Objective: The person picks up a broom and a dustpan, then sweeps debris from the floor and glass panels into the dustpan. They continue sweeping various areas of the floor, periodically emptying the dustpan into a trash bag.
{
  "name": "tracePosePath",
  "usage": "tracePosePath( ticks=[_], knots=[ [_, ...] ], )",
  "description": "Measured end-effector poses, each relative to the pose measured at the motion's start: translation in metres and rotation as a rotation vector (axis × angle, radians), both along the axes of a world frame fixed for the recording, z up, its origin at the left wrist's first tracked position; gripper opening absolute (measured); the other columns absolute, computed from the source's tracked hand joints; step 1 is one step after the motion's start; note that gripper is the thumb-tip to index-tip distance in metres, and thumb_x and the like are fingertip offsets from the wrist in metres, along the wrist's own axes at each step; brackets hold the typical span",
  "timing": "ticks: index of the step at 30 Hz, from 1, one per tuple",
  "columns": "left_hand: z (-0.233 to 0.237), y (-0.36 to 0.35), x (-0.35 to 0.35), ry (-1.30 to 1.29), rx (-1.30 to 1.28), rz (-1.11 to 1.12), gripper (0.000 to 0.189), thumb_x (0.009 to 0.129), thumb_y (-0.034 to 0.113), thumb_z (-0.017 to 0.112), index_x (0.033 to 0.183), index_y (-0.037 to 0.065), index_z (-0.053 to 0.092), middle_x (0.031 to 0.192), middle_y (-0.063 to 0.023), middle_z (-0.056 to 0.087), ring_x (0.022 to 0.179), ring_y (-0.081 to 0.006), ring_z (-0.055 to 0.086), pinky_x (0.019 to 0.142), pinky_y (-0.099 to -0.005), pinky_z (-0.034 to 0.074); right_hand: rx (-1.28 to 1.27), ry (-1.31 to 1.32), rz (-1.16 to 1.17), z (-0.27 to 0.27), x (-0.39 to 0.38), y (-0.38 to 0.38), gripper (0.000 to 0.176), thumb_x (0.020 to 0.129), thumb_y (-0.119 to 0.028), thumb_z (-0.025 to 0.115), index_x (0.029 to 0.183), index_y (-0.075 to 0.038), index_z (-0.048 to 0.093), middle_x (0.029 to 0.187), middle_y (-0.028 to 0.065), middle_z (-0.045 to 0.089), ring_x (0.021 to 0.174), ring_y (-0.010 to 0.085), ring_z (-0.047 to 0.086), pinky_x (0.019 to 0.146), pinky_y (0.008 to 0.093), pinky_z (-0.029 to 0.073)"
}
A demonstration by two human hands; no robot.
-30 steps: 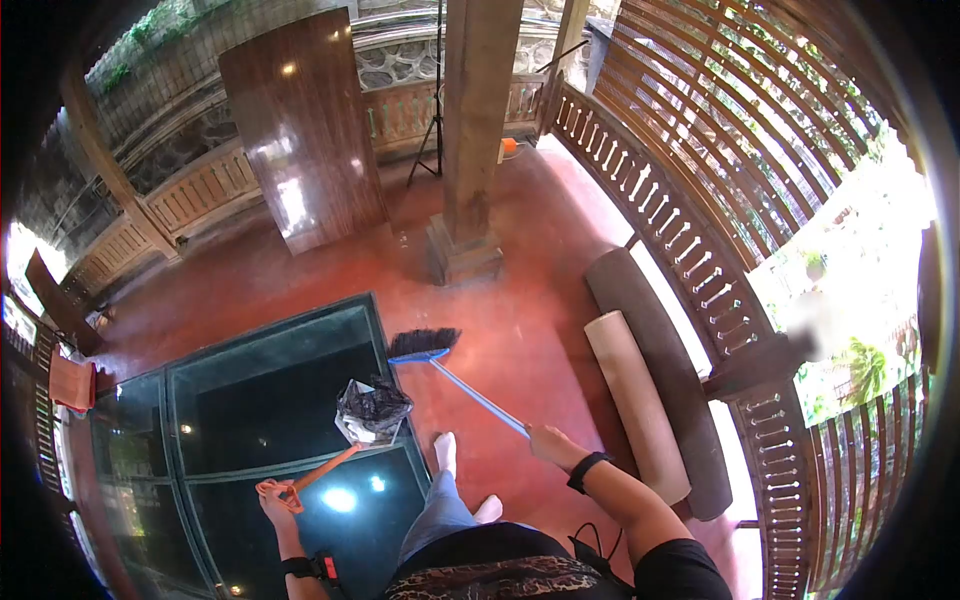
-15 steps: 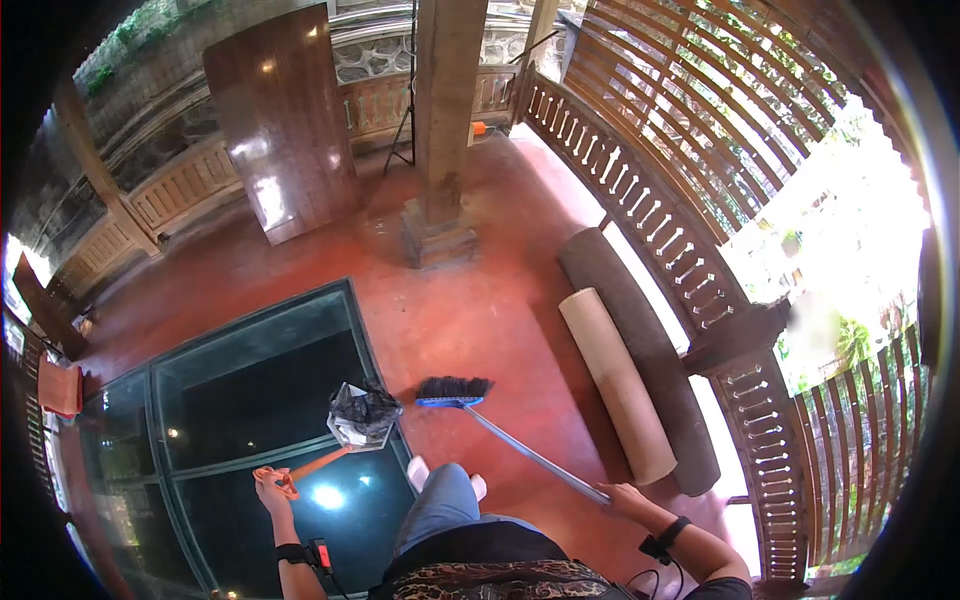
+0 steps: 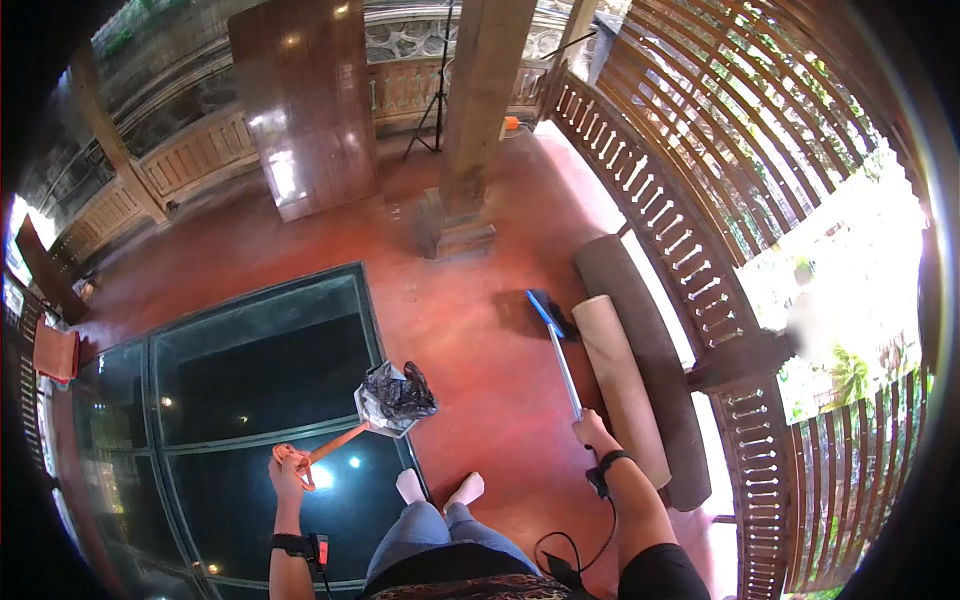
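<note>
My left hand point(image 3: 287, 472) is wrapped round the orange handle of a long-handled dustpan point(image 3: 378, 428). The pan holds a crumpled black plastic bag point(image 3: 402, 388) and hangs over the right edge of the dark glass floor panel point(image 3: 262, 375). On the other side, my right hand point(image 3: 594, 430) grips the pale handle of a broom point(image 3: 563, 362). Its blue head with dark bristles is up beside the far end of a rolled beige mat point(image 3: 622, 390). Both my wrists carry black straps with small devices.
A thicker brown roll point(image 3: 655, 400) lies beside the beige one, along the wooden railing point(image 3: 655, 215). Ahead, a wooden post point(image 3: 478, 130) stands on a stepped base. A large polished wood board point(image 3: 310, 110) leans upright behind, near a black tripod point(image 3: 437, 105). The floor point(image 3: 470, 340) is red.
The broom has swung right and away from the floor in front of me to beside the rolls, its head now turned. The dustpan has shifted slightly right. My feet now stand side by side.
</note>
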State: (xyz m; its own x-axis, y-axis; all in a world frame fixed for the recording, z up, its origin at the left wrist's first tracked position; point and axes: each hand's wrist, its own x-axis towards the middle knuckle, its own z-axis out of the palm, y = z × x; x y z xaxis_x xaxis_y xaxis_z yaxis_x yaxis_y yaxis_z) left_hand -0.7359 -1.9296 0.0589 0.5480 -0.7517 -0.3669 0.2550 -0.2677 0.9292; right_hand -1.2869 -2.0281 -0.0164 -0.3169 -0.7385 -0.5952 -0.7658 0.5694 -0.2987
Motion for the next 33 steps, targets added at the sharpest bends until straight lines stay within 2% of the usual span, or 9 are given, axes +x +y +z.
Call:
tracePosePath(
  ticks=[5,10,13,17,19,23,25,31,33],
  knots=[
    [0.002,0.007,0.012,-0.002,-0.022,-0.036,0.015,0.064,0.009,0.047,0.078,0.004,0.043,0.067,-0.0113,0.053,0.057,-0.0136,0.050,0.050,-0.0233,0.042,0.028,0.036,0.058,-0.018,0.040,-0.032,0.029,0.073,-0.015,0.049,0.095,0.004,0.049,0.080,0.0241,0.056,0.075,0.0337,0.058,0.062,0.0380,0.048],
    [-0.001,0.024,0.033,0.045,-0.059,0.032,0.016,0.065,0.010,0.047,0.079,0.004,0.043,0.068,-0.0102,0.053,0.058,-0.0132,0.050,0.052,-0.0232,0.042,0.057,-0.003,0.144,0.002,0.093,-0.038,0.030,0.076,-0.015,0.045,0.099,0.004,0.047,0.076,0.0223,0.057,0.069,0.0318,0.059,0.055,0.0390,0.048],
    [0.010,0.033,0.039,0.018,-0.039,0.076,0.017,0.066,0.010,0.047,0.080,0.004,0.043,0.069,-0.0094,0.052,0.058,-0.0135,0.051,0.053,-0.0231,0.043,0.021,-0.027,0.251,0.005,0.117,-0.037,0.029,0.077,-0.014,0.044,0.099,0.003,0.048,0.071,0.0211,0.057,0.064,0.0319,0.058,0.051,0.0395,0.047],
    [-0.001,0.052,0.056,-0.020,-0.004,0.063,0.017,0.067,0.009,0.047,0.082,0.003,0.043,0.068,-0.0085,0.051,0.059,-0.0139,0.051,0.053,-0.0231,0.043,-0.061,-0.052,0.428,0.014,0.140,-0.034,0.030,0.076,-0.014,0.044,0.101,0.002,0.047,0.069,0.0212,0.057,0.060,0.0327,0.058,0.051,0.0408,0.047],
    [0.006,0.058,0.051,-0.034,-0.027,0.068,0.017,0.068,0.009,0.047,0.082,0.002,0.043,0.067,-0.0082,0.051,0.059,-0.0140,0.051,0.053,-0.0232,0.043,-0.157,-0.033,0.569,-0.012,0.139,-0.030,0.030,0.076,-0.014,0.043,0.102,0.001,0.046,0.067,0.0211,0.056,0.059,0.0328,0.058,0.051,0.0417,0.047],
    [-0.003,0.080,0.042,-0.047,-0.040,0.080,0.015,0.069,0.009,0.046,0.081,0.002,0.043,0.067,-0.0083,0.051,0.060,-0.0140,0.051,0.053,-0.0228,0.042,-0.155,0.170,0.770,-0.037,0.133,-0.017,0.028,0.078,-0.013,0.039,0.102,0.000,0.046,0.072,0.0200,0.057,0.065,0.0326,0.058,0.056,0.0420,0.047],
    [-0.002,0.091,0.029,-0.040,-0.062,0.099,0.014,0.069,0.009,0.045,0.081,0.002,0.043,0.067,-0.0085,0.050,0.060,-0.0140,0.051,0.053,-0.0226,0.042,-0.063,0.183,0.823,0.000,0.132,-0.001,0.028,0.080,-0.013,0.036,0.102,0.002,0.045,0.080,0.0199,0.058,0.074,0.0318,0.058,0.063,0.0406,0.048],
    [0.001,0.135,-0.034,-0.138,-0.044,0.245,0.014,0.068,0.011,0.045,0.079,0.002,0.043,0.068,-0.0087,0.050,0.059,-0.0140,0.050,0.051,-0.0213,0.041,0.062,0.175,0.982,0.031,0.061,0.050,0.028,0.081,-0.013,0.036,0.106,-0.002,0.042,0.083,0.0181,0.058,0.076,0.0316,0.058,0.063,0.0405,0.048],
    [-0.011,0.159,-0.048,-0.128,-0.027,0.273,0.015,0.068,0.012,0.045,0.080,0.003,0.043,0.069,-0.0089,0.050,0.059,-0.0140,0.050,0.053,-0.0220,0.042,0.054,0.205,0.996,0.049,0.027,0.070,0.034,0.078,-0.012,0.038,0.112,-0.008,0.040,0.080,0.0175,0.058,0.073,0.0322,0.058,0.062,0.0416,0.047]
  ],
)
